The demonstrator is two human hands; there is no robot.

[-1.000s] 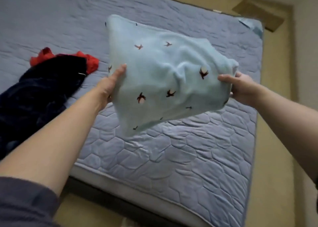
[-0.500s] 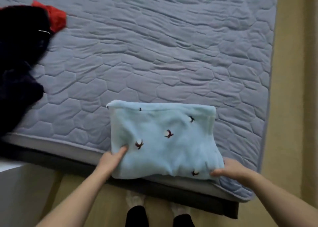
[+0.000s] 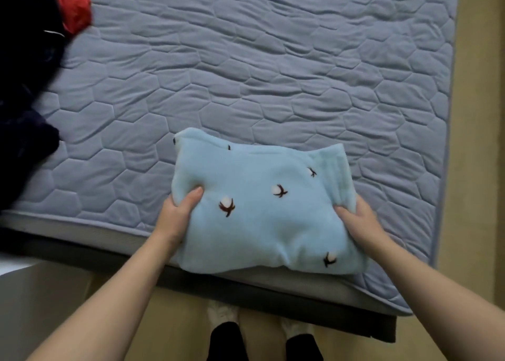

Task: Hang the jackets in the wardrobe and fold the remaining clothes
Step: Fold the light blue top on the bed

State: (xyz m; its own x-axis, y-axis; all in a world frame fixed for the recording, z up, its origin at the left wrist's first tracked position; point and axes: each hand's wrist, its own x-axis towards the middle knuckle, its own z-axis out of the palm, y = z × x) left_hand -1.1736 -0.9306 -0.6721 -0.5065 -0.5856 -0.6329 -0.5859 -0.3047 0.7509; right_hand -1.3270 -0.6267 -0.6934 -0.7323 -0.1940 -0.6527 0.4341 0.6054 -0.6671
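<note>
A folded light-blue fleece garment (image 3: 262,210) with small cotton-flower prints lies on the near edge of the bed (image 3: 246,73), partly overhanging it. My left hand (image 3: 177,214) grips its left side, thumb on top and fingers underneath. On the right side my right hand (image 3: 358,221) holds it the same way, thumb pressed into the fabric. A dark navy garment (image 3: 24,92) lies heaped at the bed's left edge, with a red garment (image 3: 73,13) peeking out behind it.
The bed has a grey-blue quilted cover with a hexagon pattern. A yellowish floor (image 3: 481,169) runs along the right side. My feet (image 3: 262,333) stand at the bed's foot. A white surface (image 3: 16,267) shows at lower left.
The folded blue garment came down from mid-air onto the bed's near edge. Since half a second ago both hands have slid further along its sides.
</note>
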